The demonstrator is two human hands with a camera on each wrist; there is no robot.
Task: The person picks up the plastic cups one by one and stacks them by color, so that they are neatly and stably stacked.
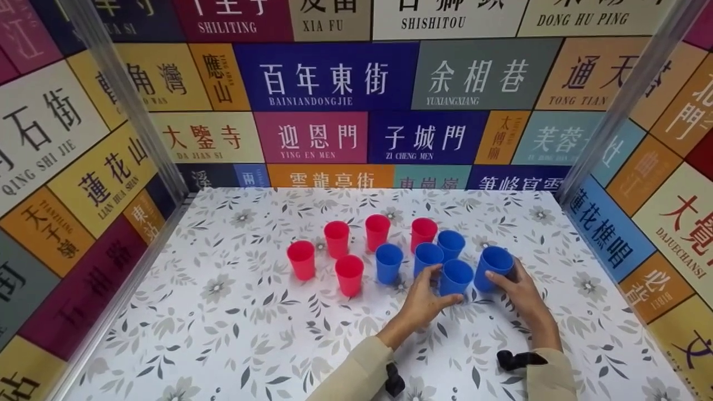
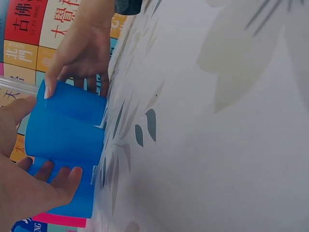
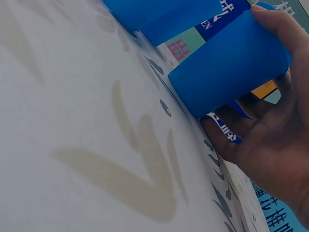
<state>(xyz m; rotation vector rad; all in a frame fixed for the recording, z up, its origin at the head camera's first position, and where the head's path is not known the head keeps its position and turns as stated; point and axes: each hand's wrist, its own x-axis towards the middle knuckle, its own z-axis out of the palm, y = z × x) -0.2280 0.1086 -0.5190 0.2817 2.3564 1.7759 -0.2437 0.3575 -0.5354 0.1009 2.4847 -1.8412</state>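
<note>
My right hand (image 1: 526,289) grips a blue cup (image 1: 493,273) at the right end of the group, thumb on its near side and fingers behind. In the right wrist view this cup stands tilted in the picture, its base by the table. Around another blue cup (image 1: 457,279), just to the left, my left hand (image 1: 424,301) is spread loosely, thumb in front and fingers at the left side; firm contact cannot be made out. Close behind that cup stand two more blue cups (image 1: 428,256), and one blue cup (image 1: 388,264) stands apart to the left.
Several red cups (image 1: 349,277) stand upright to the left and behind the blue ones; one red cup (image 1: 423,234) is close behind them. The table has a white leaf-patterned cover (image 1: 234,334). Printed panels (image 1: 334,78) with clear corner strips enclose its back and sides.
</note>
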